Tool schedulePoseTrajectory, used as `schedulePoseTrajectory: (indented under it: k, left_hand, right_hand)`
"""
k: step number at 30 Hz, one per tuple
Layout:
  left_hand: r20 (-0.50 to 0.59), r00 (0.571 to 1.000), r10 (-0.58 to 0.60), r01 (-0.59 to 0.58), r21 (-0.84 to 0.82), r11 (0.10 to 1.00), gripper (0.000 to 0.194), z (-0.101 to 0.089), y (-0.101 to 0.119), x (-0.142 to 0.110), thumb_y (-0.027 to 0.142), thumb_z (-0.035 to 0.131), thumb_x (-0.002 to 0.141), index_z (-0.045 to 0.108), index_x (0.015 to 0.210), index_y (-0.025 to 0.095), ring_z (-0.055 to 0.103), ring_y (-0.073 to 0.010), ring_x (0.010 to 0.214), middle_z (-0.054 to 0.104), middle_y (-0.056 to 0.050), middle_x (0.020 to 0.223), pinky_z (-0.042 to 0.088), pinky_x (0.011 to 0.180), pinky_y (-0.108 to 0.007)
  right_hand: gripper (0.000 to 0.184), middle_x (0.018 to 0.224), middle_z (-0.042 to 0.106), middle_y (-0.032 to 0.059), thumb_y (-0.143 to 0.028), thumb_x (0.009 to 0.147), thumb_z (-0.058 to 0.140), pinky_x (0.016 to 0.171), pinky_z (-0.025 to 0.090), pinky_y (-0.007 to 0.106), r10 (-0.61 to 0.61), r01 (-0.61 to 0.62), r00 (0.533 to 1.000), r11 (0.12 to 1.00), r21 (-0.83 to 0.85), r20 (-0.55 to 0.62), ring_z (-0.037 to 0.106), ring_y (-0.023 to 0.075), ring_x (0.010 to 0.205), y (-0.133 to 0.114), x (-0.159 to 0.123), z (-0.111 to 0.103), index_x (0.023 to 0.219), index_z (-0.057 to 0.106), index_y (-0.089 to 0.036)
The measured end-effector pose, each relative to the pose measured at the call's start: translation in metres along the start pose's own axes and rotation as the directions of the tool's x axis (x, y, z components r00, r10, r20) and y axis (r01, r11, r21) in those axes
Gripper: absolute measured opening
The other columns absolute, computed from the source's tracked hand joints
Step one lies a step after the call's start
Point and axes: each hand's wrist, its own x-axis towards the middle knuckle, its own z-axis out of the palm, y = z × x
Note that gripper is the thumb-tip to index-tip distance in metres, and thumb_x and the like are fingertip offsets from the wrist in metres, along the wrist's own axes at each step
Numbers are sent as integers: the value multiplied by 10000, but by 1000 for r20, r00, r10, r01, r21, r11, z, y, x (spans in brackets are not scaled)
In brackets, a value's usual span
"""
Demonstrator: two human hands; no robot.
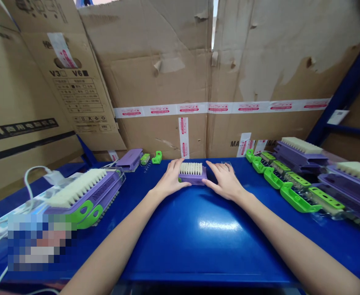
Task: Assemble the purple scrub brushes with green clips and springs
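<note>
A purple brush [193, 179] with rows of cream bristles facing up lies at the middle of the blue table, near its back. My left hand [169, 180] holds its left end, fingers along the far side and thumb along the near side. At the other end, my right hand [225, 180] has its fingers spread apart. Its thumb tip is close to the brush's right end; whether it touches, I cannot tell. A bit of green shows on the brush beside my left thumb.
Stacked purple brushes [302, 153] stand at the right, beside a row of green handle parts [295, 198]. More brushes [101, 190] and white cables [29, 184] are at the left. A purple body [130, 159] and a green piece [157, 157] sit at the back. Cardboard [164, 73] walls the rear.
</note>
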Motion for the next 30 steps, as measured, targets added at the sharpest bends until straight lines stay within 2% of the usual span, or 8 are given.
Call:
schedulePoseTrajectory:
  k: [5, 8, 11, 13, 17, 23, 27, 30]
  left_hand:
    - [41, 999, 21, -19, -63, 998, 933, -4, 3, 2, 294, 762, 638, 228, 1399, 231, 334, -300, 1309, 381, -132, 1385, 295, 1085, -501]
    - [49, 997, -59, 62, -62, 996, 975, -14, -2, 3, 311, 768, 615, 220, 1415, 206, 308, -324, 1332, 355, -156, 1422, 274, 1091, -516]
    - [181, 971, -157, 185, -147, 972, 952, -21, -11, 2, 274, 729, 638, 208, 1430, 179, 374, -300, 1309, 377, -170, 1424, 307, 1084, -468]
    - [258, 955, -148, 208, -223, 952, 927, -23, -15, 1, 229, 713, 635, 231, 1425, 177, 427, -272, 1278, 413, -163, 1405, 333, 1073, -432]
    - [250, 966, -69, 140, -278, 950, 907, -23, -13, 2, 240, 737, 592, 310, 1391, 188, 439, -272, 1261, 447, -145, 1373, 348, 1055, -443]
    - [170, 985, 29, -11, -109, 994, 860, -27, 0, 5, 244, 738, 530, 398, 1318, 189, 444, -304, 1204, 481, -109, 1279, 350, 1037, -473]
    - [177, 983, 47, -33, -80, 996, 698, -27, 1, 4, 204, 696, 520, 490, 1186, 186, 490, -281, 1108, 513, -81, 1139, 413, 968, -432]
    - [171, 984, 46, -27, -111, 993, 650, -26, -1, 3, 204, 697, 506, 504, 1127, 196, 497, -267, 1085, 503, -63, 1113, 423, 957, -418]
  right_hand:
    - [798, 1293, 517, 196, -583, 813, 484, 1025, 262, 546, -64, 65, 998, 997, 30, -27, 446, 314, 1211, -3, 6, 8, 1432, 266, -128]
    - [814, 1311, 499, 201, -544, 800, 520, 1028, 266, 542, -67, 67, 998, 998, 21, -14, 425, 318, 1235, 0, 8, 11, 1439, 240, -124]
    - [833, 1325, 484, 208, -516, 794, 535, 1024, 271, 543, -66, 66, 998, 998, 23, 3, 420, 324, 1242, 0, 8, 12, 1452, 203, -127]
    - [848, 1331, 477, 214, -501, 790, 542, 1015, 277, 548, -70, 69, 998, 997, 32, 6, 422, 331, 1241, -1, 8, 12, 1461, 175, -136]
    - [889, 1339, 467, 214, -478, 765, 580, 998, 302, 543, -80, 80, 997, 995, 66, 3, 419, 340, 1244, -3, 8, 11, 1468, 148, -144]
    - [943, 1260, 523, 182, -411, 731, 642, 922, 394, 471, -138, 137, 990, 982, 126, -2, 507, 310, 1132, -3, 9, 4, 1474, 114, -167]
    - [943, 1263, 510, 175, -398, 742, 644, 893, 408, 465, -188, 189, 982, 981, 48, -21, 505, 313, 1100, -5, 8, 1, 1481, 97, -188]
    - [947, 1263, 507, 181, -418, 759, 628, 878, 411, 471, -211, 212, 977, 977, 9, -26, 501, 317, 1086, -6, 7, 2, 1487, 69, -187]
